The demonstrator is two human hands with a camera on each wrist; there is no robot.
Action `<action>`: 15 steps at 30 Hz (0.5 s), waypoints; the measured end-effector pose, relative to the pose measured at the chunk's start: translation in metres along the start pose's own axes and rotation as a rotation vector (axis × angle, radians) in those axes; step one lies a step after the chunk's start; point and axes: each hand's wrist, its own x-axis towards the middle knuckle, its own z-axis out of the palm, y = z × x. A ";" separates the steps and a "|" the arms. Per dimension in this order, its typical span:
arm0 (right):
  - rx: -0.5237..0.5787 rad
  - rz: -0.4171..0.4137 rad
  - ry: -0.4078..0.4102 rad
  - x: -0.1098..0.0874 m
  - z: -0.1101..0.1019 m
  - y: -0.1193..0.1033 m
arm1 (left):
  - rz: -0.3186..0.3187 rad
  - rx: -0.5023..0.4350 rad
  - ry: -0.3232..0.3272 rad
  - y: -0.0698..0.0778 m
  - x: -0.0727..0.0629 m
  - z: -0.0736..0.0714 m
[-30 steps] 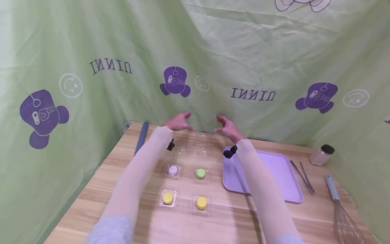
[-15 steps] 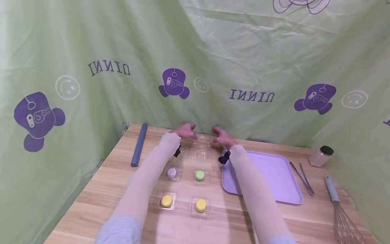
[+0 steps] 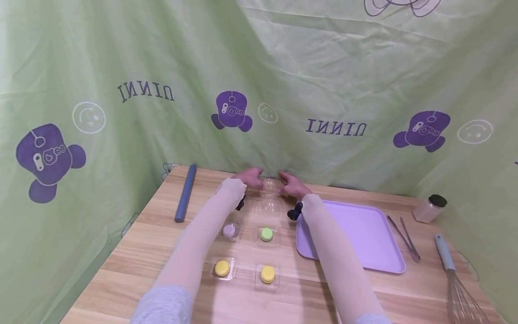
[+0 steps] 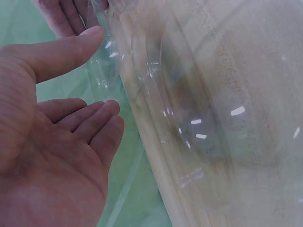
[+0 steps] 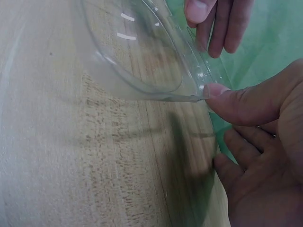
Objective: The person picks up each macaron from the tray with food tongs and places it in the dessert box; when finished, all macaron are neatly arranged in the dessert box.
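Observation:
Beyond the macarons, a clear plastic domed container (image 3: 270, 183) stands near the table's far edge, between both hands. My left hand (image 3: 251, 177) is at its left side; in the left wrist view the thumb (image 4: 80, 52) overlaps the clear rim (image 4: 111, 52), with the fingers spread below. My right hand (image 3: 293, 185) is at the right side. The right wrist view shows its thumb (image 5: 222, 97) touching the rim's corner, fingers loosely extended beneath with a gap to the thumb. A lilac macaron (image 3: 229, 231), a green macaron (image 3: 266, 234) and yellow macarons (image 3: 222, 268) sit in clear trays.
Another clear plastic container (image 3: 270, 206) stands just nearer. A blue rolling pin (image 3: 185, 193) lies left. On the right are a purple tray (image 3: 364, 234), tongs (image 3: 406, 238), a jar with a black lid (image 3: 430, 208) and a whisk (image 3: 461, 283). A green curtain (image 3: 283, 90) hangs behind.
Both hands have come down from in front of the curtain to the far clear container, closing in on it from either side. The macarons, tray and tools lie as before.

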 end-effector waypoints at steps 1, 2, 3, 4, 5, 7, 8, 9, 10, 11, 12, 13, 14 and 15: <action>0.002 0.002 0.004 0.001 0.000 0.000 | -0.006 -0.003 0.002 0.000 0.001 0.001; 0.003 0.002 0.007 0.002 0.001 0.001 | -0.012 -0.009 0.004 0.000 0.001 0.002; 0.004 0.001 0.009 0.002 0.001 0.001 | -0.015 -0.008 0.005 0.000 0.002 0.002; 0.005 0.001 0.009 0.004 0.001 0.002 | -0.016 0.003 0.006 0.000 0.002 0.003; 0.003 0.002 0.009 0.004 0.001 0.002 | -0.017 0.008 0.007 0.000 0.002 0.004; -0.002 0.003 0.009 0.005 0.002 0.003 | -0.017 0.019 0.013 0.001 0.002 0.005; -0.004 0.004 0.011 0.005 0.001 0.003 | -0.011 0.027 0.018 0.002 0.003 0.006; -0.006 0.004 0.014 0.005 0.001 0.002 | -0.002 0.033 0.026 0.003 0.003 0.006; -0.006 0.003 0.015 0.005 0.001 0.002 | 0.007 0.030 0.035 0.002 0.002 0.006; -0.007 0.001 0.018 0.004 0.001 0.000 | 0.021 0.037 0.048 0.002 0.002 0.006; 0.001 -0.002 0.020 0.002 0.001 -0.001 | 0.036 0.045 0.060 0.002 0.002 0.006; 0.011 -0.008 0.020 0.001 0.000 -0.003 | 0.053 0.050 0.070 0.001 0.001 0.005; 0.022 -0.016 0.020 -0.001 -0.001 -0.005 | 0.072 0.053 0.080 0.000 0.001 0.005; 0.036 -0.029 0.018 -0.003 -0.002 -0.008 | 0.087 0.044 0.085 0.000 0.000 0.003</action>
